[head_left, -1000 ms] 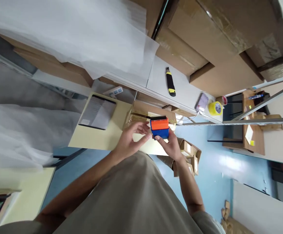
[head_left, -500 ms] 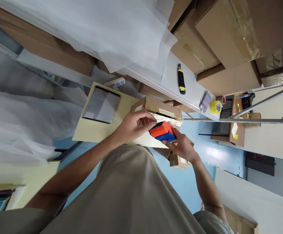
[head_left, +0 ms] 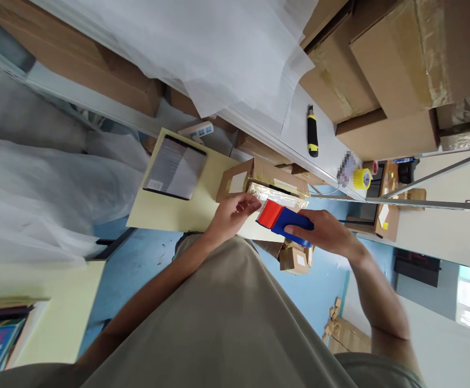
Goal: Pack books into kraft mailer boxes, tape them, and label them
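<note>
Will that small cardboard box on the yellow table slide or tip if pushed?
Probably slides: the cardboard box is small, likely light, on the smooth yellow table. Tipping seems unlikely; it lies low and wide. Its glossy taped edge may be slippery to grip.

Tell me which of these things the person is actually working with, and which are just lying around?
In use:
tape dispenser, gripped in the right hand
small cardboard box, by the left hand

Lying about:
utility knife
yellow tape roll
booklet
white foam sheets
</note>
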Demonstrator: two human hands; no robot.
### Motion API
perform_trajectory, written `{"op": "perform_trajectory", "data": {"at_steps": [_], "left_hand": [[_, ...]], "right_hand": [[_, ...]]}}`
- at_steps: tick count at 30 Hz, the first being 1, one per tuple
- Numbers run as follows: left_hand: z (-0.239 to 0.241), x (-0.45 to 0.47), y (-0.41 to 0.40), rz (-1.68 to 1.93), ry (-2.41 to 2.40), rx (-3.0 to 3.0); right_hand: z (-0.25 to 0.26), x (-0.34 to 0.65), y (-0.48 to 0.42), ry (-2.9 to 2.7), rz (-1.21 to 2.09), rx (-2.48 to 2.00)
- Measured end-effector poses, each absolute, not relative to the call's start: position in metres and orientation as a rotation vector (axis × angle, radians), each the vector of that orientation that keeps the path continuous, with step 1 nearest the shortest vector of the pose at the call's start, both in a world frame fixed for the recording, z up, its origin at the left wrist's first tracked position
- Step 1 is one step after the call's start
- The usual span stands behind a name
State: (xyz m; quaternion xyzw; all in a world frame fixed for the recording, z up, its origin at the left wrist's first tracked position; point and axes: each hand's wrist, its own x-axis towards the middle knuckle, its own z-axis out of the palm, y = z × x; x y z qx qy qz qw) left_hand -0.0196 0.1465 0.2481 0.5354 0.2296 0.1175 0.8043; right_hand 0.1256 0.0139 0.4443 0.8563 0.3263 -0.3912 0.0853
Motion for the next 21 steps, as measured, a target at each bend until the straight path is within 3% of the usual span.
{"op": "perform_trajectory", "data": {"at_steps": [5,10,21], "left_hand": [[0.219,-0.020,0.164,0.406,0.716,1.019],[0.162,-0.014,0.185,0.365,0.787,0.879],[0.119,0.033,0.163,0.313,0.872,0.750]], "right_hand": [[0.496,0.155,0.025,0.904,-1.218,2.421],[0.538,0.176,0.042,0.743,-1.013,2.451],[0.515,0.156,0.110,0.848,-0.859,2.579]]}}
